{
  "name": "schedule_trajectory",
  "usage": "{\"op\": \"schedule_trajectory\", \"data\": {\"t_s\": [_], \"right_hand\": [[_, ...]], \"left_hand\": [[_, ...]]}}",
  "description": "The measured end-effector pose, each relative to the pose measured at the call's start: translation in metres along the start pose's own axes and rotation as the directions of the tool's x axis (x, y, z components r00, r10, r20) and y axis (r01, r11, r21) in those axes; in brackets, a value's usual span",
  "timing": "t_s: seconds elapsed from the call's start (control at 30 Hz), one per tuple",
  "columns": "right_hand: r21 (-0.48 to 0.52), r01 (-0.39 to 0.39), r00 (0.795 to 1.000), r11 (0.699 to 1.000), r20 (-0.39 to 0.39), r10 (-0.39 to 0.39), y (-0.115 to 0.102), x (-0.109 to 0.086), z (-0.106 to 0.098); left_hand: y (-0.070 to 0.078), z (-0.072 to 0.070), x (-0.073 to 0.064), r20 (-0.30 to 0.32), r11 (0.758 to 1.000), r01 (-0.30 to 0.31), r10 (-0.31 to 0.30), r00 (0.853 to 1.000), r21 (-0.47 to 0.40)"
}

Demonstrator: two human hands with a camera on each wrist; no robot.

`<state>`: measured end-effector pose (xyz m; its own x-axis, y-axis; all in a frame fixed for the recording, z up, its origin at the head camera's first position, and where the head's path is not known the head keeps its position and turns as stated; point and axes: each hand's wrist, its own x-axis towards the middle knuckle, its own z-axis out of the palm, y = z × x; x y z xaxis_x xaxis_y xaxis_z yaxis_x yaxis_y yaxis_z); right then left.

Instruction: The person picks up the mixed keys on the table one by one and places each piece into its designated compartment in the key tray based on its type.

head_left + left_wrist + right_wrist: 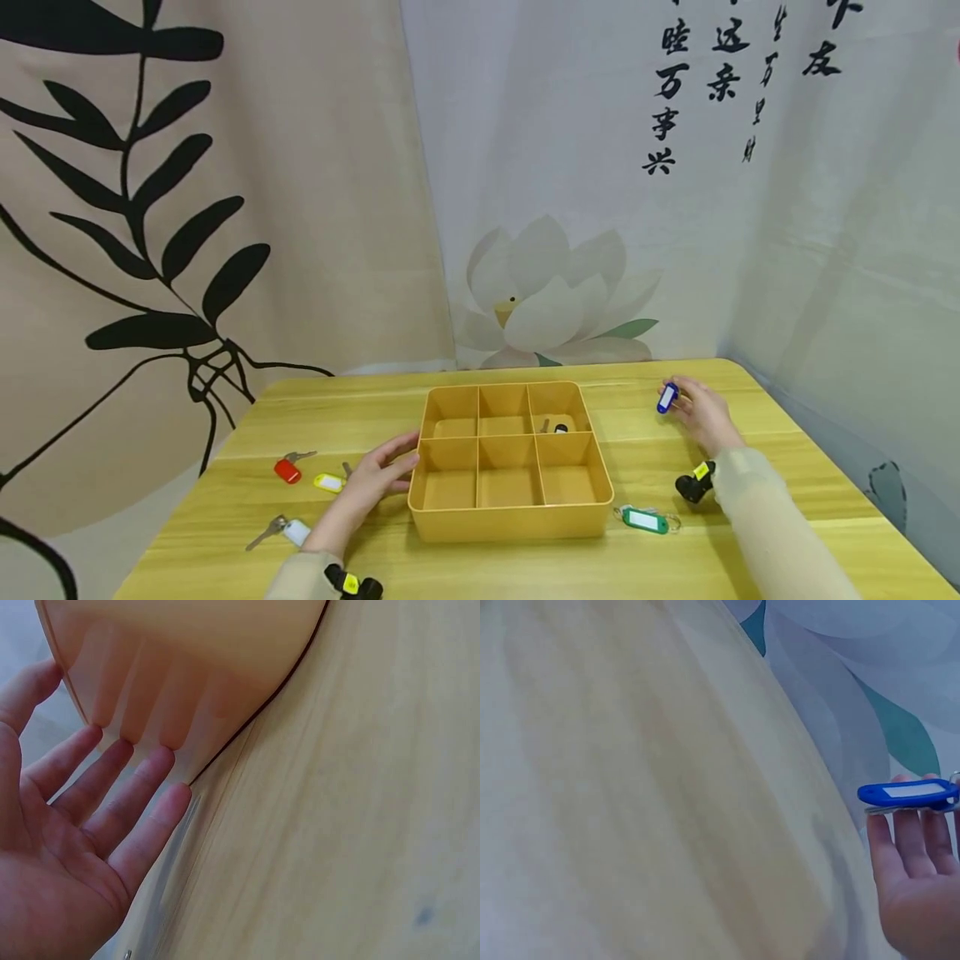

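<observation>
A yellow six-compartment organizer box (510, 523) stands on the wooden table, and a key with a black tag (561, 428) lies in its back right compartment. Against the box's left wall rest the spread, fairly straight fingertips of my left hand (375, 479); the left wrist view shows these fingers (139, 787) at the wall's surface. Over the table's back right part, my right hand (707, 414) holds a blue key tag (667, 397) by its fingertips, off to the right of the box. In the right wrist view, a flat metal key (877, 811) lies under the blue tag.
Left of the box lie keys with a red tag (287, 471), a yellow tag (330, 482) and a white tag (296, 532), the last partly behind my left forearm. A green key tag (645, 521) lies just right of the box. Printed curtains (337, 208) hang behind the table.
</observation>
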<state>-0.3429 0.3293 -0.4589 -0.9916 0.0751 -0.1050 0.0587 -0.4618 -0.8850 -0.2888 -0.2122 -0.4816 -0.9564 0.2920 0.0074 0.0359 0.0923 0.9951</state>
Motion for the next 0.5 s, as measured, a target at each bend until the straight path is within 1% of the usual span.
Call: {"op": "schedule_trajectory", "data": {"t_s": [0.2,0.4,0.5], "right_hand": [[-0.019,0.027,1.0,0.999,0.015,-0.027,-0.006,0.002,0.003],[-0.01,0.037,0.999,0.999,0.027,-0.037,-0.014,0.003,0.008],[-0.029,0.056,0.998,0.998,0.04,-0.055,-0.02,0.005,0.01]], "left_hand": [[0.001,0.0,0.0,0.0,1.0,0.02,-0.02,1.0,-0.004],[0.0,0.001,0.0,-0.001,1.0,0.023,-0.023,1.0,0.002],[0.001,0.001,0.0,-0.001,1.0,0.025,-0.025,1.0,0.008]]}}
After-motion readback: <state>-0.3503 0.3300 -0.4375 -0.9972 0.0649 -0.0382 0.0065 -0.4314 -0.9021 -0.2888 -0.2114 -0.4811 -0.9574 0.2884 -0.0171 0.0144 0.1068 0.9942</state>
